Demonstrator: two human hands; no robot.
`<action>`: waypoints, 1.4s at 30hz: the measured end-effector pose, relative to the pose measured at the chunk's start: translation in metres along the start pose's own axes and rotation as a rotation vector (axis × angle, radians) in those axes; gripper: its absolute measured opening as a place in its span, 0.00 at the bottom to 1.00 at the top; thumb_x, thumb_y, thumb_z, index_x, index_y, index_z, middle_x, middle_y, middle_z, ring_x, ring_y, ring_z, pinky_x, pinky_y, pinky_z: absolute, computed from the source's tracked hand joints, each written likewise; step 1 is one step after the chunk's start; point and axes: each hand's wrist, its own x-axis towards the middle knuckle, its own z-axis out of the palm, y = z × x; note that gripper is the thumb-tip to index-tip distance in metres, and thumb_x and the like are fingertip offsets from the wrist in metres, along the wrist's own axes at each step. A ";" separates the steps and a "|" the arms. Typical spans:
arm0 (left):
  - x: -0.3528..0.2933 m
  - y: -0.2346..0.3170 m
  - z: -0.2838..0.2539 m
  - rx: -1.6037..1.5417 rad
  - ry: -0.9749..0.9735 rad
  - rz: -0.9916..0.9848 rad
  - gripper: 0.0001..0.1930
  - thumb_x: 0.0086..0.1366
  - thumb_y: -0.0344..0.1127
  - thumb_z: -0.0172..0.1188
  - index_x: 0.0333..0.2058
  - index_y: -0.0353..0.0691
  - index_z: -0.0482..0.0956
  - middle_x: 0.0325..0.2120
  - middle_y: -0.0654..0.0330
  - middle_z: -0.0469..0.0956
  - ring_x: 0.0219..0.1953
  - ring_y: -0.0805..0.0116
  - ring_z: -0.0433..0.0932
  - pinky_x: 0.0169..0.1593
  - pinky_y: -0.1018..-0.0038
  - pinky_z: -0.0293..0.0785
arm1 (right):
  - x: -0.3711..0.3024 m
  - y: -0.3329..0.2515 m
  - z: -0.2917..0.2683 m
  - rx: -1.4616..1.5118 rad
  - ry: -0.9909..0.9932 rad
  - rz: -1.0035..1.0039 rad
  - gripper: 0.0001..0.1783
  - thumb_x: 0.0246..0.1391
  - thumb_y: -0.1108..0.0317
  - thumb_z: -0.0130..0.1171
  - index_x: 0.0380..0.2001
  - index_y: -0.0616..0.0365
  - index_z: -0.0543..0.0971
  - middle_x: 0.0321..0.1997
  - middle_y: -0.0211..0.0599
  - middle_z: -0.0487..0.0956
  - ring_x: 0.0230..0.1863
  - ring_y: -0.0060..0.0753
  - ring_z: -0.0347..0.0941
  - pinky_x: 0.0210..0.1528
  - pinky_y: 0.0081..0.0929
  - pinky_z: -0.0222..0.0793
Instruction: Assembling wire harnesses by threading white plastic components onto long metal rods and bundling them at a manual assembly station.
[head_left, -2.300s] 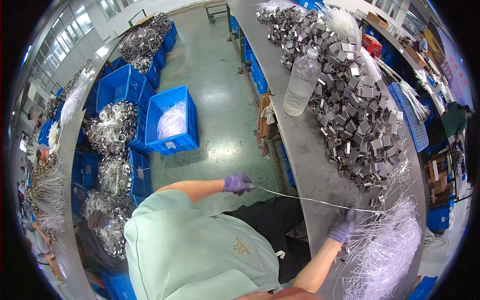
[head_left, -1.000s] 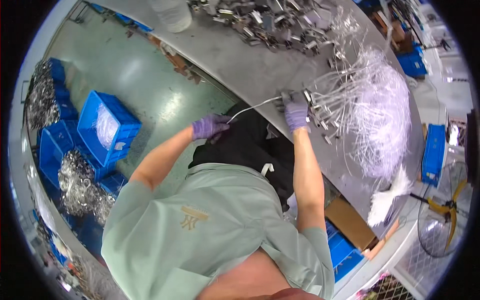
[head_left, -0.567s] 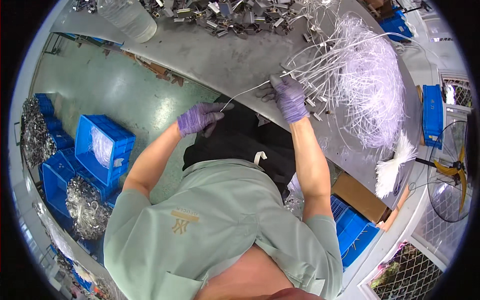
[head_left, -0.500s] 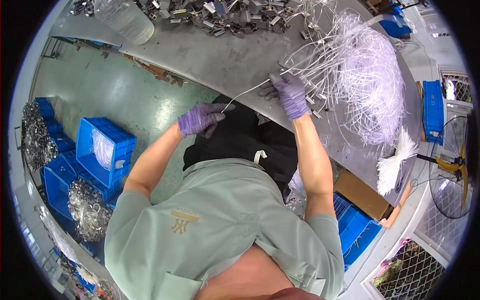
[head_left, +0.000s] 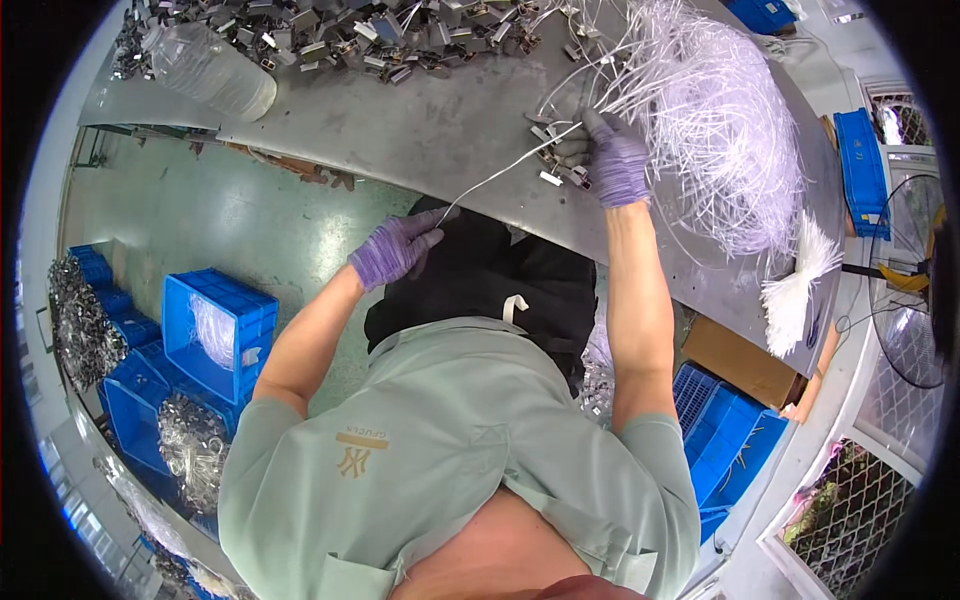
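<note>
A thin white cable [head_left: 508, 170] runs between my two hands, over the near edge of the grey metal table. My left hand [head_left: 392, 250], in a purple and grey work glove, is closed on its lower end in front of my dark trousers. Over the table, my gloved right hand [head_left: 614, 160] has its fingers curled at the cable's other end. Several small metal connectors [head_left: 572, 176] are bunched at the right hand's fingers; which of them it grips is partly hidden. Just beyond lies a big tangled heap of white cables [head_left: 715, 140].
Loose metal connector parts [head_left: 380, 38] cover the table's far side, near a clear plastic bottle [head_left: 215, 75]. A bundle of white strips [head_left: 798, 285] lies at the right edge. Blue crates [head_left: 262, 330] stand left on the floor; a cardboard box [head_left: 745, 362] and a fan [head_left: 905, 275] are at right.
The view has shifted slightly. My right hand has moved a little right and up to bunched connectors beside the cable heap. The cable is still stretched between both hands.
</note>
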 end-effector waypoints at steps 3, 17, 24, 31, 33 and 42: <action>0.001 0.005 -0.003 0.034 0.003 0.058 0.20 0.67 0.40 0.48 0.58 0.51 0.66 0.08 0.63 0.68 0.12 0.76 0.69 0.22 0.77 0.68 | -0.001 0.002 -0.001 0.165 -0.043 -0.041 0.18 0.56 0.64 0.57 0.40 0.71 0.72 0.28 0.47 0.78 0.22 0.36 0.77 0.21 0.22 0.73; 0.042 0.011 -0.021 -0.612 0.283 0.113 0.17 0.62 0.46 0.51 0.36 0.36 0.75 0.15 0.60 0.73 0.13 0.75 0.69 0.16 0.80 0.62 | -0.038 0.019 0.059 -0.238 -0.281 -0.028 0.14 0.55 0.65 0.57 0.35 0.69 0.76 0.27 0.43 0.81 0.24 0.28 0.78 0.24 0.18 0.72; 0.089 0.018 -0.006 -0.970 0.399 0.149 0.19 0.63 0.47 0.51 0.42 0.36 0.73 0.23 0.58 0.75 0.17 0.71 0.72 0.18 0.79 0.66 | -0.043 0.023 0.066 -0.144 -0.162 0.052 0.15 0.53 0.62 0.58 0.32 0.67 0.78 0.26 0.42 0.80 0.24 0.32 0.77 0.27 0.25 0.72; 0.133 0.050 0.005 -0.358 0.354 0.526 0.22 0.62 0.47 0.54 0.47 0.35 0.71 0.37 0.53 0.78 0.38 0.63 0.77 0.40 0.66 0.73 | 0.023 0.014 -0.022 -0.591 0.144 -0.079 0.22 0.50 0.53 0.55 0.37 0.63 0.78 0.35 0.51 0.79 0.40 0.48 0.75 0.42 0.36 0.68; 0.150 0.031 0.004 0.347 0.671 0.680 0.22 0.61 0.47 0.54 0.46 0.35 0.71 0.40 0.48 0.76 0.42 0.54 0.75 0.47 0.61 0.71 | 0.019 0.022 -0.061 -0.712 0.287 -0.177 0.21 0.49 0.56 0.56 0.39 0.62 0.78 0.33 0.46 0.80 0.34 0.39 0.78 0.40 0.31 0.71; 0.165 -0.034 0.006 0.762 0.653 0.692 0.16 0.57 0.38 0.58 0.42 0.38 0.75 0.42 0.49 0.74 0.46 0.51 0.71 0.52 0.61 0.66 | -0.098 0.064 -0.291 -0.590 0.713 -0.084 0.16 0.48 0.67 0.60 0.39 0.64 0.77 0.31 0.40 0.79 0.28 0.28 0.77 0.30 0.23 0.73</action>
